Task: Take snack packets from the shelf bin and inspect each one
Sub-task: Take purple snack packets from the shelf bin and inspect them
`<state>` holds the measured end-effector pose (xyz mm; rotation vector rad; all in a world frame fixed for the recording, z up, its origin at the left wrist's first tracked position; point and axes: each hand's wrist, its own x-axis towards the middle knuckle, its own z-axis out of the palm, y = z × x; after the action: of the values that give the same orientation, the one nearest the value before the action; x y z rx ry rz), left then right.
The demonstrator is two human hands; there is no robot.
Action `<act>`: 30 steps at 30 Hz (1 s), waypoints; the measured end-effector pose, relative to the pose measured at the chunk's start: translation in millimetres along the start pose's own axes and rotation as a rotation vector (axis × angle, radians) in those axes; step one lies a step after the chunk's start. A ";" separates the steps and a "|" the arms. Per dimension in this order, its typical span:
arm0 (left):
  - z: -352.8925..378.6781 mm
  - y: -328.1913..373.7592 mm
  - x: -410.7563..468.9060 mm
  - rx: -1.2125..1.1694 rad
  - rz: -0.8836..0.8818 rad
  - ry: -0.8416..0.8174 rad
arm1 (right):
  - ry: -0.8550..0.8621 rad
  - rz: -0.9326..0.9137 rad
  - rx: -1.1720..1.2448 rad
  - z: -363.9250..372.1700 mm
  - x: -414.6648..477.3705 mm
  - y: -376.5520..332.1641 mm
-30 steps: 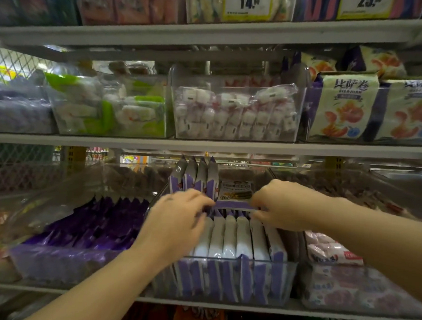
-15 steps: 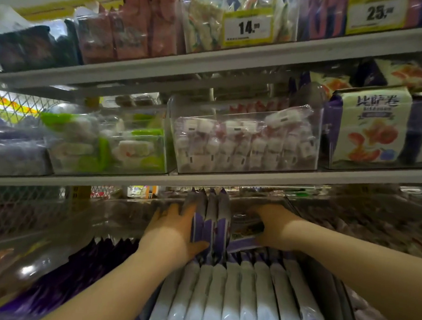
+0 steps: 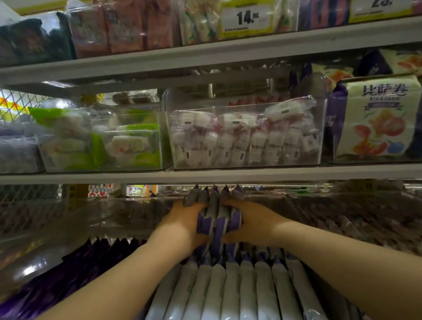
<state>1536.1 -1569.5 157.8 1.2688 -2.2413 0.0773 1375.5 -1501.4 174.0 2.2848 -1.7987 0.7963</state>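
Five or so purple-and-white packets [image 3: 214, 216] stand bunched upright at 12 o'clock of the front row [image 3: 222, 295]. The left hand [image 3: 183, 228] at 9 o'clock and the right hand [image 3: 252, 223] at 3 o'clock clamp them, fingers curled round, likely so they lift as one.

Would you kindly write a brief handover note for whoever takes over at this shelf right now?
Left hand: grips the left side of the bundle of purple-and-white snack packets.
Right hand: grips its right side.
The bundle stands upright, farther back than the row of matching packets.
Done: bundle gathered between both hands.
Left: draw it out and inspect each packet.
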 end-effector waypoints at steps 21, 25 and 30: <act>-4.1 -2.0 -13.1 -0.086 0.174 0.098 | 0.233 0.117 -0.263 11.1 3.6 -11.7; -0.6 3.4 -9.1 -0.013 0.183 0.042 | 0.173 0.035 -0.301 9.2 -3.7 -10.4; -0.4 4.2 -1.7 0.118 0.149 0.038 | -0.041 0.037 -0.324 -7.7 12.7 -15.0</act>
<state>1533.5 -1565.8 158.2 1.1476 -2.3245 0.2908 1389.0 -1505.1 189.9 2.0781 -1.8351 0.4262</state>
